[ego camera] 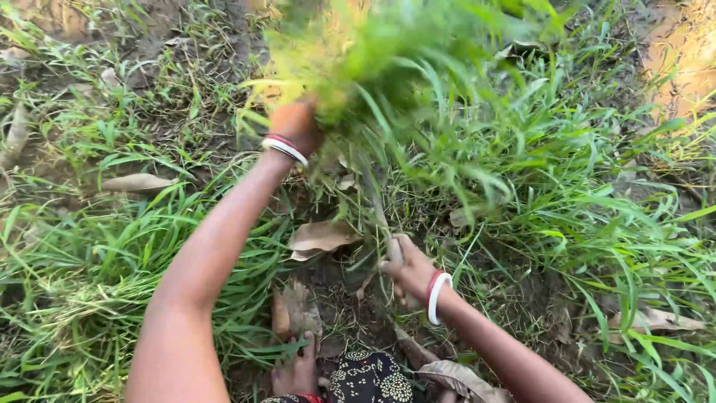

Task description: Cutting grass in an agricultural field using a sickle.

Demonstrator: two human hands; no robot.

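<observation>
My left hand (pixel 297 123) is raised and closed around a thick bunch of cut green grass (pixel 373 52), which looks blurred. Red and white bangles ring that wrist. My right hand (pixel 409 270) is low near the ground, closed on the wooden handle of a cutting tool (pixel 382 216) whose thin blade runs up into the grass stems. It also wears a red and white bangle. My bare foot (pixel 297 372) and a patterned dark cloth (pixel 369 379) show at the bottom edge.
Tall green grass (pixel 582 194) grows at the right and lower left. Dry brown leaves (pixel 322 237) lie on bare soil (pixel 350 313) between my arms. Another dry leaf (pixel 138 182) lies at the left. Sunlit earth (pixel 682 60) shows at top right.
</observation>
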